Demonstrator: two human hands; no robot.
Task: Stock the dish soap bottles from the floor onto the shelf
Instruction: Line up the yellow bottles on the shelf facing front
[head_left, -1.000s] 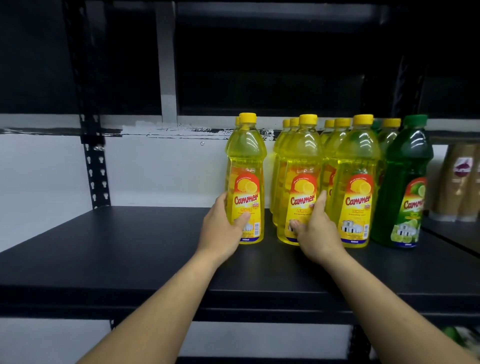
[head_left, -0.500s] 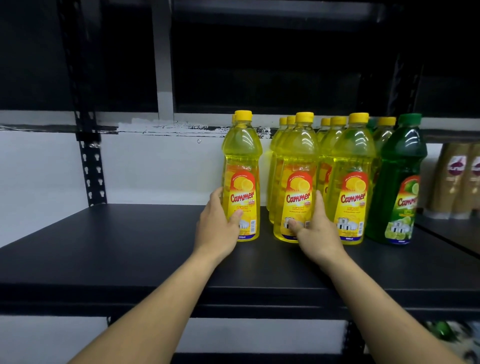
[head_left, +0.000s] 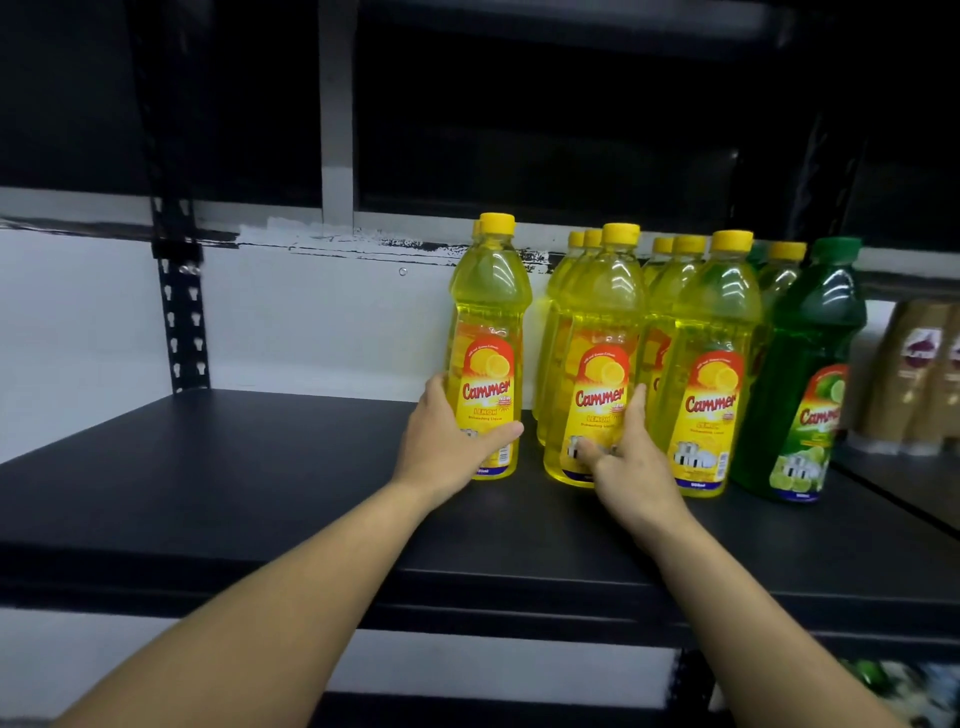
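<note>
Several yellow lemon dish soap bottles with yellow caps stand upright on the black shelf (head_left: 218, 483). My left hand (head_left: 447, 447) wraps the base of the leftmost yellow bottle (head_left: 488, 332), which stands apart from the rest with another bottle right behind it. My right hand (head_left: 628, 467) grips the base of the second front yellow bottle (head_left: 597, 353). To its right stands a third front yellow bottle (head_left: 711, 374), then a green lime bottle (head_left: 810, 374). More yellow bottles line up behind.
Brown packages (head_left: 919, 379) sit on the adjoining shelf at far right. A black perforated upright (head_left: 182, 312) stands at the back left against the white wall. The left half of the shelf board is bare. Green items (head_left: 893, 680) show blurred below at lower right.
Both hands stay on the same two bottles. The view has shifted slightly, and the left bottle sits a little further from the group.
</note>
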